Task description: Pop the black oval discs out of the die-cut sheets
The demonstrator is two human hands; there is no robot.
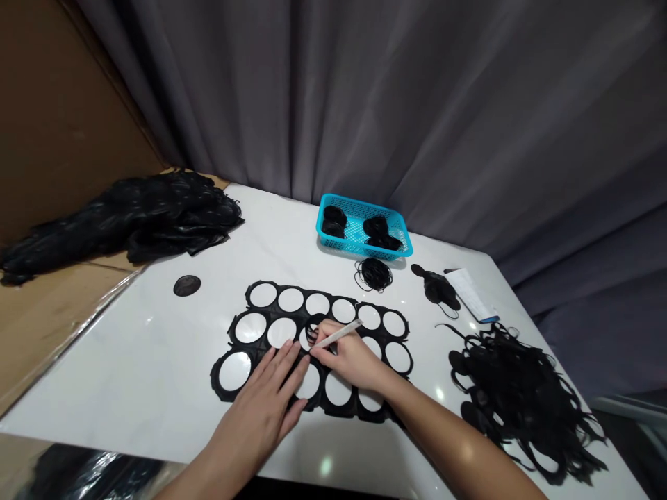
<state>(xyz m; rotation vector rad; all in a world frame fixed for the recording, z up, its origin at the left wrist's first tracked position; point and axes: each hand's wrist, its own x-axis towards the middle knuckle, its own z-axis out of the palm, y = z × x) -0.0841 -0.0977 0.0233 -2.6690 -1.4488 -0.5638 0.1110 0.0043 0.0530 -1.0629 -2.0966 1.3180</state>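
A black die-cut sheet (pixel 244 344) full of round holes lies flat on the white table (pixel 146 361). My left hand (pixel 268 403) lies open and flat on the sheet, fingers stretched toward its middle. My right hand (pixel 349 357) is closed on a thin white stick tool (pixel 338 335), whose tip touches a thin black ring (pixel 313 328) partly lifted from the sheet.
A blue basket (pixel 359 229) at the back holds bundles of black rings; another bundle (pixel 374 274) lies before it. Black scrap (pixel 521 403) is heaped at right, a pile of black sheets (pixel 140 215) at left. A dark disc (pixel 187 285) and a white card (pixel 472 295) lie nearby.
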